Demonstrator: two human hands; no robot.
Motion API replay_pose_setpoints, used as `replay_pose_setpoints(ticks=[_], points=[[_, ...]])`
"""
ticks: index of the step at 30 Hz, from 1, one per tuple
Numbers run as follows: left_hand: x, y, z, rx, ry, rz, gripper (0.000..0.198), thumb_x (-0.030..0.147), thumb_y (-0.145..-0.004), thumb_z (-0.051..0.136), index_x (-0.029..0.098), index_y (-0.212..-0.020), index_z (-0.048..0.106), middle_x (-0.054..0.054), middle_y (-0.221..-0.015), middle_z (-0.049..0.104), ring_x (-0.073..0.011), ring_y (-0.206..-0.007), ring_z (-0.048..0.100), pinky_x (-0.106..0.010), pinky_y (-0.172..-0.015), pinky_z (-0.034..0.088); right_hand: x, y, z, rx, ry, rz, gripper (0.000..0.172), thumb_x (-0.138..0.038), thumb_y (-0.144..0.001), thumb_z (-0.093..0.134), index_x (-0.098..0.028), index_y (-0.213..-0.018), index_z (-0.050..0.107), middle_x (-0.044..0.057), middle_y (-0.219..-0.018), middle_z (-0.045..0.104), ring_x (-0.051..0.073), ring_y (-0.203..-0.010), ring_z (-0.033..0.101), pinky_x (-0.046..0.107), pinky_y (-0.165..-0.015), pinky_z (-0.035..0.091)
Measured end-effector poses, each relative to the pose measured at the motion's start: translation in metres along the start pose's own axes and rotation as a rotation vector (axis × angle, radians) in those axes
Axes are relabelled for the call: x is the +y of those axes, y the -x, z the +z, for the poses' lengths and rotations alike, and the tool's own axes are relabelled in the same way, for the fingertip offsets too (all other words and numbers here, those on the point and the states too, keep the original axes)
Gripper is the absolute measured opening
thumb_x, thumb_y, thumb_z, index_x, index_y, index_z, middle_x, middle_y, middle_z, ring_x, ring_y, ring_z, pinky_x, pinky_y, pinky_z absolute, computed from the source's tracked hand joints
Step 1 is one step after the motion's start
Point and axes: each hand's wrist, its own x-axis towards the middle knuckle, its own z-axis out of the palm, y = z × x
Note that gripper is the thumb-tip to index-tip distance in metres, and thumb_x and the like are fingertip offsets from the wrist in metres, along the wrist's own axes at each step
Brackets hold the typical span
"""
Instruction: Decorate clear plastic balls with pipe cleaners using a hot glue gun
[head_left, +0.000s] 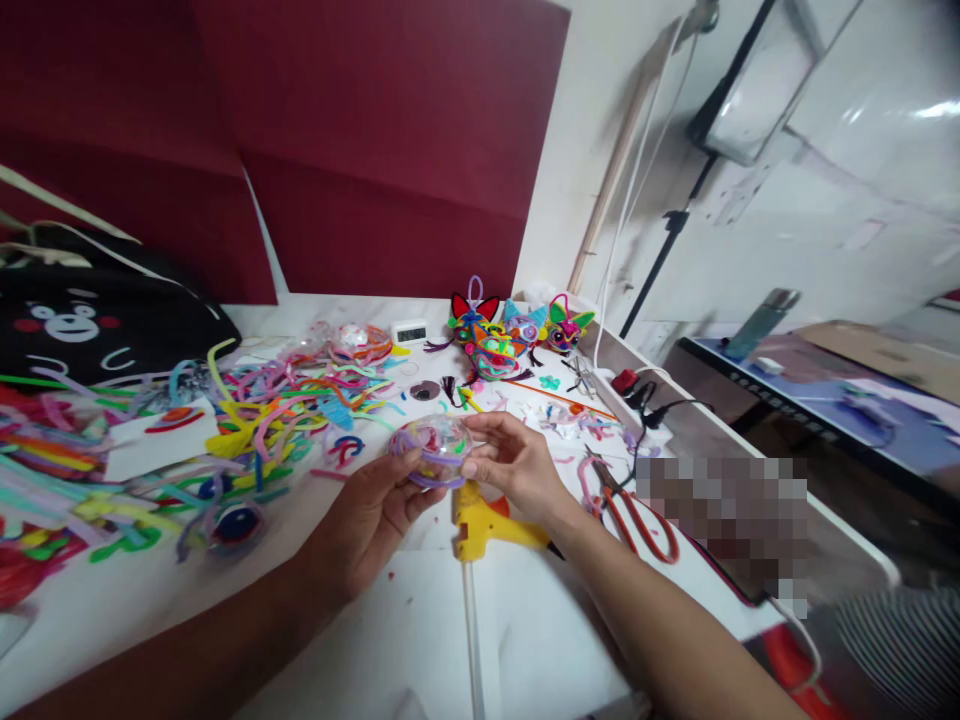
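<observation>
Ball (438, 438), clear with purple trim, held up over the white table (405, 620), between both hands. Left hand (373, 515) pinches its left side, thumb on the near face, fingers curled below; right hand (519, 462) pinches the right edge between thumb and fingertips. Contents colourful, too blurred to name with confidence. Yellow glue gun (478, 528) just below the ball; scissors (624, 505) right of it. Fuzzy stems (259, 405) heaped left. Eared ornaments (495, 354) grouped behind, near a small clock (409, 332)
</observation>
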Motion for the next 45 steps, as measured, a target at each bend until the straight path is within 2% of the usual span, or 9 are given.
replay_pose_setpoints(ticks=[10,15,28,36,45], points=[[0.0,0.001,-0.001,-0.006,0.008,-0.008,0.017,0.004,-0.087,0.058,0.013,-0.087,0.073,-0.006,-0.083,0.079,-0.0153,-0.069,0.074,-0.023,-0.06,0.062,0.005,-0.001,-0.003,-0.014,-0.045,-0.004,0.052,-0.019,-0.05,0.096,-0.025,-0.096,0.071,0.0,-0.097,0.069,0.015,-0.083,0.063,0.025,-0.068,0.052],[0.0,0.0,0.001,0.011,0.009,-0.009,0.019,0.004,-0.088,0.056,0.012,-0.086,0.073,-0.006,-0.08,0.079,-0.0144,-0.067,0.073,-0.023,-0.059,0.062,0.006,-0.001,-0.003,-0.025,-0.038,-0.01,0.048,-0.022,-0.054,0.094,-0.024,-0.096,0.071,0.0,-0.097,0.069,0.013,-0.076,0.062,0.024,-0.068,0.052],[0.001,0.002,0.001,0.019,-0.011,-0.014,0.02,0.004,-0.089,0.056,0.013,-0.085,0.074,-0.006,-0.077,0.078,-0.0141,-0.066,0.073,-0.023,-0.059,0.062,0.009,-0.001,-0.006,-0.023,-0.041,0.024,0.052,-0.024,-0.052,0.095,-0.024,-0.098,0.071,0.0,-0.099,0.069,0.011,-0.072,0.063,0.025,-0.07,0.054],[0.001,0.003,0.001,0.021,-0.013,-0.014,0.02,0.004,-0.089,0.056,0.012,-0.085,0.073,-0.006,-0.077,0.078,-0.0139,-0.066,0.073,-0.023,-0.059,0.062,0.01,-0.001,-0.007,-0.032,-0.024,0.009,0.05,-0.025,-0.055,0.094,-0.024,-0.099,0.07,0.002,-0.1,0.068,0.014,-0.079,0.063,0.027,-0.072,0.054],[0.0,0.001,0.0,0.008,-0.008,-0.02,0.017,0.006,-0.088,0.058,0.012,-0.088,0.073,-0.006,-0.078,0.079,-0.0142,-0.067,0.073,-0.022,-0.06,0.062,0.01,-0.001,-0.008,-0.046,-0.025,0.03,0.051,-0.026,-0.056,0.094,-0.024,-0.101,0.068,0.002,-0.102,0.069,0.014,-0.078,0.065,0.029,-0.075,0.055]])
